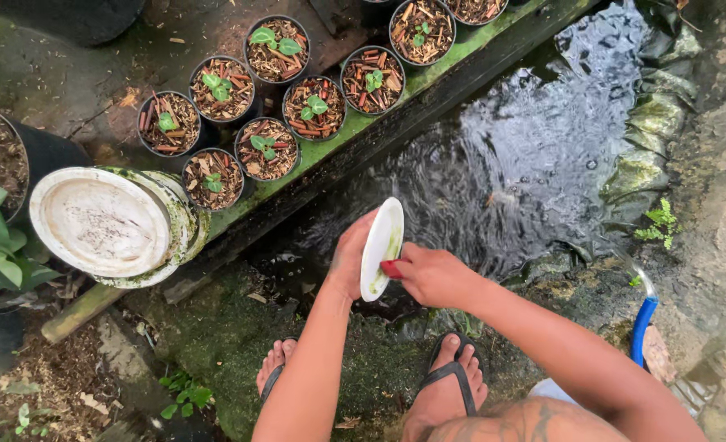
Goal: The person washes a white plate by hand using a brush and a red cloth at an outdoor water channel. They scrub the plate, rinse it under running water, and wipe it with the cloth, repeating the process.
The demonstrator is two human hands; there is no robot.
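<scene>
Your left hand (351, 255) grips the white dish (382, 247) on edge over the pool (534, 155) (seedling pots (266, 147) at eleven o'clock), so your right hand (432, 275), closed on something red, can rub it.

Pots (266, 150) left of water (534, 155), bucket (113, 225) left of plate (381, 248).

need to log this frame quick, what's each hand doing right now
Left hand: closed on the back edge of the white dish, holding it upright.
Right hand: closed on a small red thing pressed to the dish face.
</scene>
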